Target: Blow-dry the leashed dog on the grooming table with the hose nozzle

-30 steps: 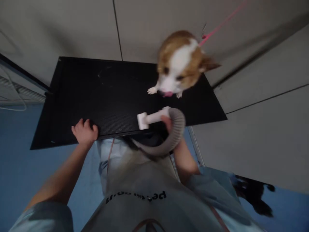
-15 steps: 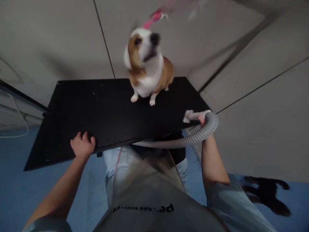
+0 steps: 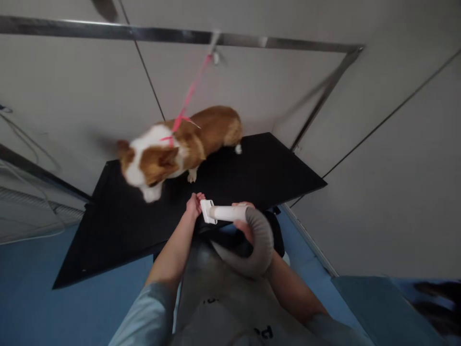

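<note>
The nozzle [image 3: 222, 213], judged light and rigid, is gripped at its hose [image 3: 260, 247] joint by the closed fingers of the right hand [image 3: 240, 225]; the left hand's [image 3: 194, 204] closure cannot be told.

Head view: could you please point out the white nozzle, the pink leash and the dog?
white nozzle [image 3: 226, 213], head view, middle of its tube.
pink leash [image 3: 190, 93], head view, midway along the strap.
dog [image 3: 212, 126], head view, brown back.

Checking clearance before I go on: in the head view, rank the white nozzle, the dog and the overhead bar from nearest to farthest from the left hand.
1. white nozzle: right beside the left hand.
2. dog: beyond it, on the black table.
3. overhead bar: farthest, up top.
</note>
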The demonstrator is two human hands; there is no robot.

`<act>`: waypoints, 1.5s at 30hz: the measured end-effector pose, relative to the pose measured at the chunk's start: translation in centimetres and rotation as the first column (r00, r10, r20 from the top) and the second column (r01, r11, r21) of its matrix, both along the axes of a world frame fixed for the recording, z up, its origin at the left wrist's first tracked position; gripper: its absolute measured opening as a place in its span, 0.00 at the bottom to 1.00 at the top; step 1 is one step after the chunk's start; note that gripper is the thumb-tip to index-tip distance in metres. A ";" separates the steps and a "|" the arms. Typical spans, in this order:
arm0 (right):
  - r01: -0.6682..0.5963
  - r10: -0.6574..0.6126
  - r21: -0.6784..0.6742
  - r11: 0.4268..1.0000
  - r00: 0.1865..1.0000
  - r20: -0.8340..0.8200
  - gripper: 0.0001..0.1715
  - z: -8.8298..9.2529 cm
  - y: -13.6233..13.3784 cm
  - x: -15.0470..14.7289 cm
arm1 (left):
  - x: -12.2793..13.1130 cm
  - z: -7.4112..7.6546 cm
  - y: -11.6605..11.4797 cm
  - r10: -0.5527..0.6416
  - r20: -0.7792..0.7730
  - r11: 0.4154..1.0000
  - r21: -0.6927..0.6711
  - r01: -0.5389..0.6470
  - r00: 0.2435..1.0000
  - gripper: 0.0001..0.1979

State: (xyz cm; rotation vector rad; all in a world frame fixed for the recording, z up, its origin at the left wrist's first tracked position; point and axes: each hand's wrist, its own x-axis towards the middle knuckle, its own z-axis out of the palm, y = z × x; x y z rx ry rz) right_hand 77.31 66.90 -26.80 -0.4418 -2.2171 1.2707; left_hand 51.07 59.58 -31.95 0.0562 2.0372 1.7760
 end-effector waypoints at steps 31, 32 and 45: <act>-0.058 -0.183 0.484 0.873 0.882 0.435 0.16 6.0 32.9 -32.1 | 3.5 -8.2 -12.1 -0.550 -0.678 0.704 -0.690 -0.166 0.487 0.20; -0.034 -0.210 0.483 0.875 0.871 0.443 0.16 6.0 32.4 -31.7 | 3.5 -8.2 -12.2 -0.552 -0.672 0.702 -0.694 -0.161 0.493 0.20; 0.326 -0.546 0.452 0.830 0.640 0.541 0.26 6.4 34.2 -18.6 | 3.4 -8.0 -11.4 -0.584 -0.618 0.681 -0.726 -0.096 0.526 0.21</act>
